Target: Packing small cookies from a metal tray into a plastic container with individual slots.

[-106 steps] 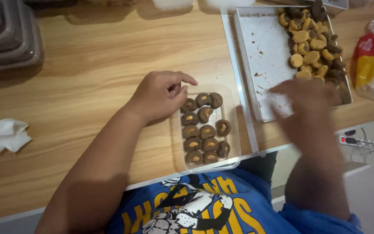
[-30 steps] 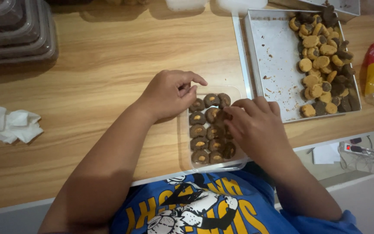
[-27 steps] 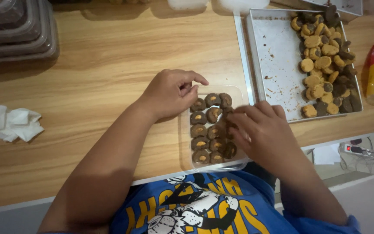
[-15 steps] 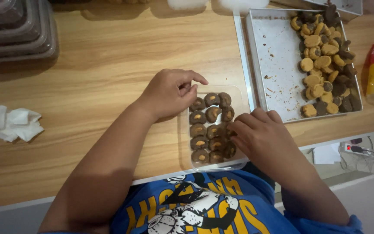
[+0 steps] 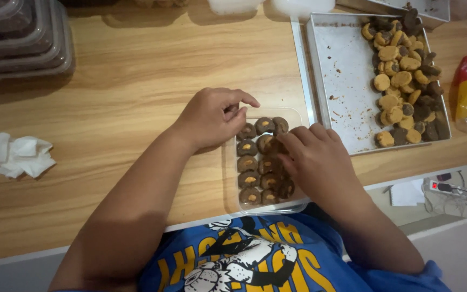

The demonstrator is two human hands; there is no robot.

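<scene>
1. Upper left of frame: stack of clear lidded containers point(image 5: 20, 38), well apart from both hands.
2. Left edge, mid-height: crumpled white tissue point(image 5: 14, 156) on the wooden table point(image 5: 136, 81).
3. Centre: left hand point(image 5: 212, 116), fingers curled, thumb and forefinger resting on the upper-left rim of the clear plastic tray point(image 5: 298, 116); steadying, not pinching.
4. Centre, just right: tray's long axis running toward the body; rows of chocolate-topped cookies point(image 5: 249, 162) inside.
5. Centre right: right hand point(image 5: 312, 159) over the tray's right column, fingertips pressed down among the cookies; whether pinching one, cannot tell. Nearer hand to the metal baking pan.
6. Upper right: metal baking pan point(image 5: 341, 75), loose cookies point(image 5: 401, 81) heaped at its right side, up and right of the right hand.
7. Against 3.5 s ago: right hand moved from pan to tray; left hand unchanged.
</scene>
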